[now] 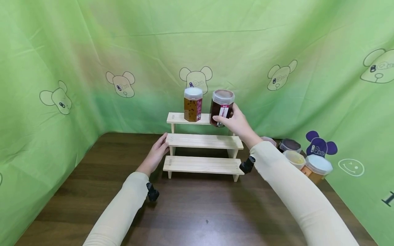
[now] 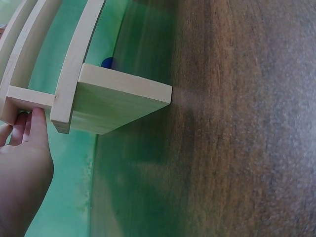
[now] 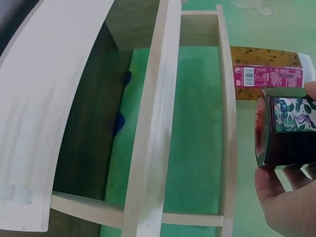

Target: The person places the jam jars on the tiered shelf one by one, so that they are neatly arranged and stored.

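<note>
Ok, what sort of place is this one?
Probably a staged recording booth, not a lived-in room: a green fabric backdrop with cartoon animal heads surrounds the back and sides of a dark wood-grain tabletop, where a three-tier wooden display stand stands.

Both pale-sleeved arms slant forward and inward from the bottom of the head view, the right arm (image 1: 295, 189) stretched farther and higher than the left arm (image 1: 118, 208). The right hand (image 1: 238, 125) is raised and grips, its thumb (image 1: 220, 119) lying across the front. The left hand (image 1: 156, 153) sits lower, fingers (image 2: 38, 118) bent inward.
</note>
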Action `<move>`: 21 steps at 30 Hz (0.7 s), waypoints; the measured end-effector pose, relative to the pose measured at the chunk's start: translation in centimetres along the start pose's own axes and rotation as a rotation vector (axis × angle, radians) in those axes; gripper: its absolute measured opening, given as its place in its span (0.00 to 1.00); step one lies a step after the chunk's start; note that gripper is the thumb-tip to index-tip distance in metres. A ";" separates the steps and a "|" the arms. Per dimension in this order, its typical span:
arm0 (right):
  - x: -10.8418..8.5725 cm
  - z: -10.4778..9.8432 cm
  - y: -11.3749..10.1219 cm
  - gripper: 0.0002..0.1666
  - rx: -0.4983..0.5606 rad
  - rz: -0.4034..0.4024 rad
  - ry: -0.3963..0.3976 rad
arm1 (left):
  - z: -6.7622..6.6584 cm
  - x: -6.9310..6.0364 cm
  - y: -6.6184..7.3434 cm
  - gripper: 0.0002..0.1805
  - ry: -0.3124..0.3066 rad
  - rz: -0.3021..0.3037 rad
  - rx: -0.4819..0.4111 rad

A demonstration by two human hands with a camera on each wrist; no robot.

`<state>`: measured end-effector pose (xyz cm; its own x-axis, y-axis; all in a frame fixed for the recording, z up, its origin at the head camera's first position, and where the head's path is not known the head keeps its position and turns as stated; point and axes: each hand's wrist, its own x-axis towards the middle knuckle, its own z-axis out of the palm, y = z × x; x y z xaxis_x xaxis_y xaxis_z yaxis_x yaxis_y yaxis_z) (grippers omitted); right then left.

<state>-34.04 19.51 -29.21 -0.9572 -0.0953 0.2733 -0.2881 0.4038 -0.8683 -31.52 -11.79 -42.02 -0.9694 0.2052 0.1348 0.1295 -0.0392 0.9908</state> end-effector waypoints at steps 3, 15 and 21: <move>0.5 0.4 0.1 0.48 -0.019 -0.001 -0.004 | 0.0 -0.1 0.1 0.31 -0.006 0.012 -0.006; 2.0 1.3 1.4 0.49 -0.023 0.000 0.059 | 0.2 -0.1 0.2 0.30 0.008 0.007 -0.015; 2.3 1.3 1.5 0.50 -0.013 0.007 0.060 | 0.1 -0.1 0.1 0.30 0.013 0.005 -0.019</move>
<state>-36.69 18.68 -30.42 -0.9558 -0.0374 0.2916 -0.2802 0.4161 -0.8651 -31.35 -11.70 -41.92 -0.9714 0.1922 0.1394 0.1304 -0.0588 0.9897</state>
